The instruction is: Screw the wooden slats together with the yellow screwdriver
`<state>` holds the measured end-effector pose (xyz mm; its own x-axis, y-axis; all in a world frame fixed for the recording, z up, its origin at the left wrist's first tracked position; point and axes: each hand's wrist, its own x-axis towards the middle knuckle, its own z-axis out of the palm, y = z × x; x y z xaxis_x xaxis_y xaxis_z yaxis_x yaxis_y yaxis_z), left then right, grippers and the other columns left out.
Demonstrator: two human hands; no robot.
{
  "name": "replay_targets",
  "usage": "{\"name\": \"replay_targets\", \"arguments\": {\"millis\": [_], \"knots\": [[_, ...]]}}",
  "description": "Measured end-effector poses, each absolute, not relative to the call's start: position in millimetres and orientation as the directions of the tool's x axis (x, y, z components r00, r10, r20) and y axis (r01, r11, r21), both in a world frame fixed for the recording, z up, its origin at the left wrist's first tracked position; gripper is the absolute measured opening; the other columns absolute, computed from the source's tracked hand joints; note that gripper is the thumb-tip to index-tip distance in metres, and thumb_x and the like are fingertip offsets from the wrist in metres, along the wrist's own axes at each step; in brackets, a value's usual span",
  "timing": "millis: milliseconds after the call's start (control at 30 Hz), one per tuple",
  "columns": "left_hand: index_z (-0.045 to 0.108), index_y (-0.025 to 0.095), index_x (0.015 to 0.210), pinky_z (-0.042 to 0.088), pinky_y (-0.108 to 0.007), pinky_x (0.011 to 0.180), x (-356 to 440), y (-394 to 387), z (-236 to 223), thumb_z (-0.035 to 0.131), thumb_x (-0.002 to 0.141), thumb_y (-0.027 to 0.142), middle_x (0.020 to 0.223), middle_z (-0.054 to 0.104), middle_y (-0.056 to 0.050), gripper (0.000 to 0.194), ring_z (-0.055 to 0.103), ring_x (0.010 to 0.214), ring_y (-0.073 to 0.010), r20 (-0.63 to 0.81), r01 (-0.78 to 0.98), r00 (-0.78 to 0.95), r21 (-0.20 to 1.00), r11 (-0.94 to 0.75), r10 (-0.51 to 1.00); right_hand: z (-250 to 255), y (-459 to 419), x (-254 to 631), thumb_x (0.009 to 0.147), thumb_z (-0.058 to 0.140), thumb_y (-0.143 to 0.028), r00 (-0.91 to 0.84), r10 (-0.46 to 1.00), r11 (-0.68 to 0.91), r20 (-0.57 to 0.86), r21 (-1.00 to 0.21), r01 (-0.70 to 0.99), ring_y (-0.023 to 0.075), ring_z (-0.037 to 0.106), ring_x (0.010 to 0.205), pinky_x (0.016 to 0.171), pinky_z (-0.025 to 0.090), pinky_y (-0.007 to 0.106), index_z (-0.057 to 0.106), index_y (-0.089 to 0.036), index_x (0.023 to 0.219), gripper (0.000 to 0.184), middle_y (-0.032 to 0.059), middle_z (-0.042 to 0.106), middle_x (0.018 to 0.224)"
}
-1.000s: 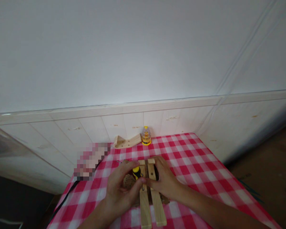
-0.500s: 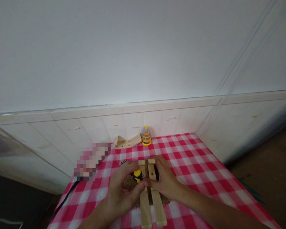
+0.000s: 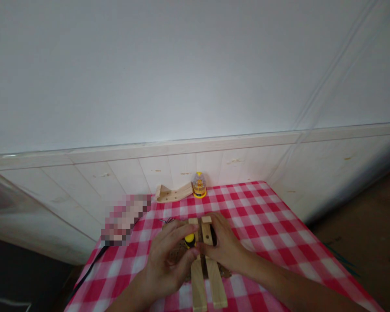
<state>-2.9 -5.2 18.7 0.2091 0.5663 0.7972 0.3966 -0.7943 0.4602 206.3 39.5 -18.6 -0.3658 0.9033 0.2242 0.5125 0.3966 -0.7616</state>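
Observation:
Two pale wooden pieces (image 3: pixel 199 281) lie side by side in front of me, each with a raised block at its far end. Beneath them is a brown patterned base, mostly covered by my hands. My left hand (image 3: pixel 165 260) has its thumb and fingers closed around a stubby screwdriver (image 3: pixel 190 239) with a yellow and black handle, over the left piece; its tip is hidden. From the right, my right hand (image 3: pixel 225 245) grips the wooden pieces, thumb across the near side and fingers around the far right edge. A dark screw hole shows in the right piece.
A curved wooden piece (image 3: pixel 173 196) with holes stands against the wall, beside a clear container (image 3: pixel 199 185) with a yellow base. At left on the checked tablecloth (image 3: pixel 256 203) is a pixelated object (image 3: pixel 126 221) with a black strap or cable. Thin metal bits lie past my left hand.
The screwdriver handle has shifted slightly right and tilted, and the fingers of my left hand have rolled forward over it. My right hand and the wooden pieces look unmoved.

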Motion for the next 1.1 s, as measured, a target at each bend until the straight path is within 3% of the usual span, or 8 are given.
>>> {"name": "replay_targets", "arguments": {"millis": [100,233,400,967,1100], "knots": [[0.069,0.025,0.135,0.065,-0.03,0.088,-1,-6,15,0.073,0.094,0.017,0.112,0.081,-0.009,0.041,0.077,0.1,-0.0209,0.796,0.416,0.171,0.476,-0.775,0.581,-21,39,207,0.076,0.094,-0.027,-0.365,0.902,0.402,0.232,-0.761,0.509,0.031,0.063,0.109,0.096,0.049,0.047,0.068,-0.022,0.112,0.045,0.0072,0.071,0.114],[0.072,0.026,0.127,0.065,-0.026,0.08,2,-7,10,0.077,0.092,0.019,0.105,0.079,-0.005,0.036,0.077,0.091,-0.0187,0.744,0.414,-0.009,0.611,-0.675,0.668,-22,38,207,0.078,0.094,-0.035,-0.346,0.908,0.392,0.236,-0.767,0.508,0.0315,0.064,0.112,0.098,0.051,0.048,0.068,-0.022,0.112,0.045,0.0072,0.07,0.115],[0.072,0.026,0.125,0.063,-0.026,0.078,2,-2,0,0.078,0.093,0.02,0.102,0.074,-0.002,0.034,0.074,0.088,-0.0166,0.634,0.387,-0.175,0.748,-0.54,0.753,-18,37,208,0.076,0.094,-0.027,-0.346,0.907,0.398,0.241,-0.762,0.512,0.032,0.064,0.113,0.099,0.052,0.048,0.067,-0.024,0.112,0.045,0.0059,0.07,0.115],[0.072,0.027,0.13,0.064,-0.027,0.078,-1,4,-1,0.077,0.095,0.022,0.104,0.075,-0.003,0.036,0.073,0.091,-0.0169,0.696,0.466,-0.081,0.659,-0.591,0.713,-18,36,208,0.074,0.095,-0.025,-0.347,0.904,0.405,0.25,-0.761,0.507,0.0316,0.064,0.114,0.1,0.052,0.048,0.068,-0.024,0.115,0.049,0.0053,0.07,0.117],[0.069,0.027,0.135,0.067,-0.03,0.08,-1,3,-7,0.077,0.094,0.023,0.107,0.078,-0.004,0.042,0.077,0.091,-0.0183,0.65,0.457,-0.097,0.702,-0.547,0.754,-19,37,208,0.074,0.095,-0.028,-0.346,0.903,0.408,0.254,-0.757,0.51,0.0312,0.064,0.111,0.098,0.053,0.048,0.068,-0.025,0.112,0.047,0.0048,0.07,0.115]]}}
